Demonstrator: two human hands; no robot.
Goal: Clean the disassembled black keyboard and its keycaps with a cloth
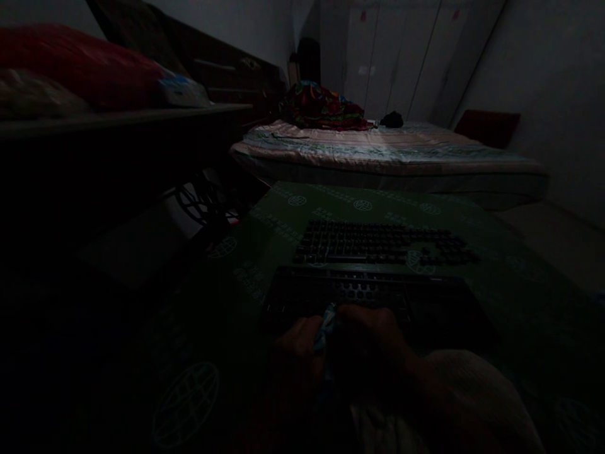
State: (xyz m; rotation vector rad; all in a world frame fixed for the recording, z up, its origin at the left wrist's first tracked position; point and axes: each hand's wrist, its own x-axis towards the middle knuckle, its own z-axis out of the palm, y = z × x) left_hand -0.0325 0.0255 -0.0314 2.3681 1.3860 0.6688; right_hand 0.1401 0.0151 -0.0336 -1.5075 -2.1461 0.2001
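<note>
Both hands are close together over the near side of a dark keyboard base (447,309), whose keycaps look to be off. My left hand (300,340) has its fingers curled against a crumpled blue-and-white piece of cloth or wrapper (326,325); the dim light hides which. On its other side my right hand (373,325) is closed on the same piece. Beyond the base, loose black keycaps (354,239) lie in rows in a keyboard layout. Deep shadow covers the lower parts of both hands.
A green board (255,227) with white globe prints lies under everything. Behind it stands a bed (401,148) bearing a dark red patterned blanket (326,107). At left, a shelf (222,108) holds a red bag (85,69). A pale cloth (472,384) sits at lower right.
</note>
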